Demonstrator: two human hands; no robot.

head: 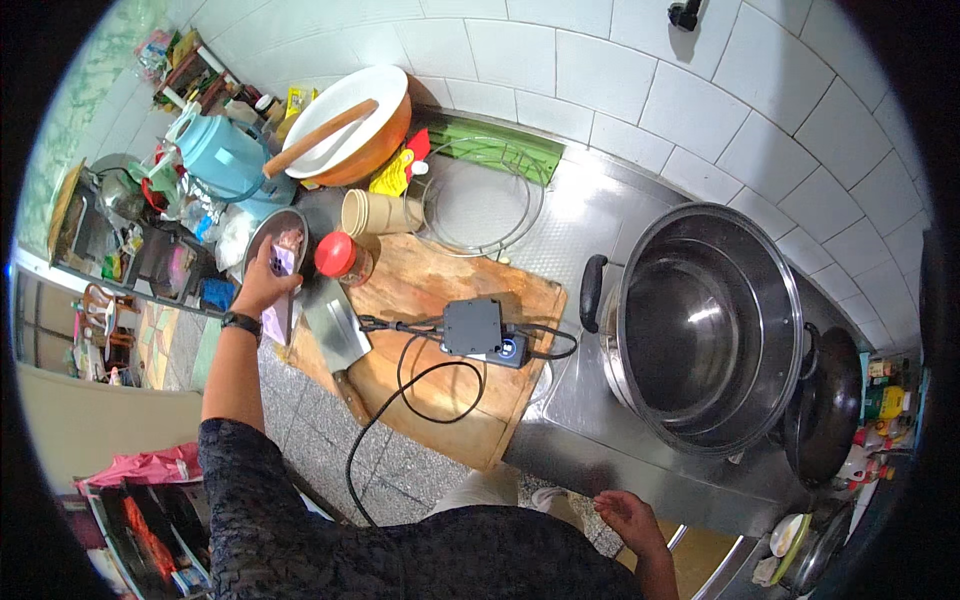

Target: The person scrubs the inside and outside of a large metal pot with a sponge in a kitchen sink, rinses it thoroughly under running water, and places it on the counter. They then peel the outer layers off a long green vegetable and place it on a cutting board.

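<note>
My left hand (260, 283) is closed around a lavender smartphone (277, 321), whose dark camera lenses face up. The phone's upper end overlaps a metal bowl (301, 225) with what looks like raw meat (289, 238) in it. Right of that hand are a red-lidded jar (337, 255) and a cleaver (335, 322) lying on the wooden cutting board (450, 427). A black box with cables (472, 327) rests on the board beside a small power bank with a lit display (510, 349). Low in the view, my right hand (628, 517) hangs by the counter's front edge, fingers loosely bent, apparently holding nothing.
A large deep steel pot (697, 322) stands on the steel counter (570, 442), with a black wok (825, 420) beyond it. Behind the board are stacked paper cups (382, 211), a wire rack (480, 247), a large basin with a rolling pin (322, 139) and a blue jug (225, 154).
</note>
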